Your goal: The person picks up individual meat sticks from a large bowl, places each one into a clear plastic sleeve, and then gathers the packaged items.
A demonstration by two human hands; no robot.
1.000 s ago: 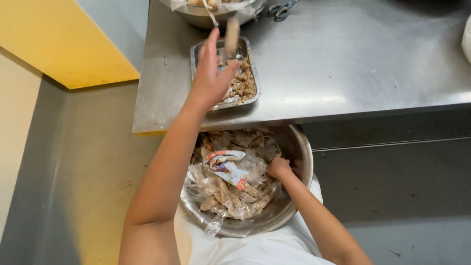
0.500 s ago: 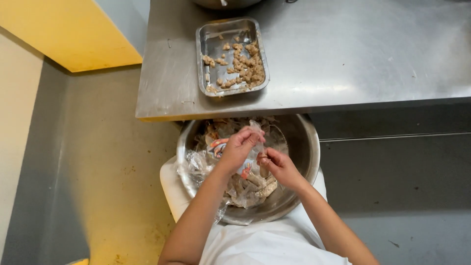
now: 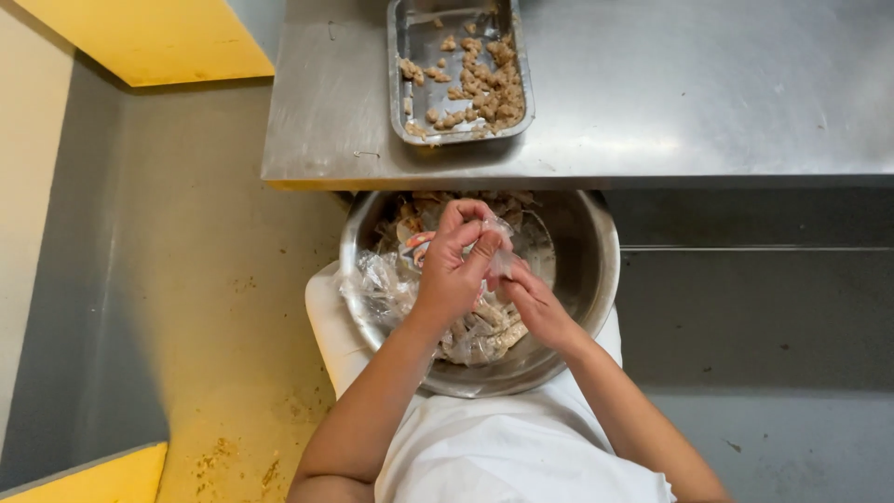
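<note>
Partly hidden, both hands [image 3: 484, 275] pinch clear plastic wrap [image 3: 498, 250] over bowl [image 3: 587, 279].

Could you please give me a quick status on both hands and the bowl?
Left hand and right hand pinch a clear plastic bag over the steel bowl. Nothing blocking.

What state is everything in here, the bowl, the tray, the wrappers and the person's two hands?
Metal bowl: on the lap, holding clear wrappers and brown pieces.
Metal tray: on the steel table, partly filled with brown pieces.
Clear wrapper: pinched between both hands, over the bowl.
Left hand: closed on the wrapper.
Right hand: fingers gripping the wrapper.
</note>
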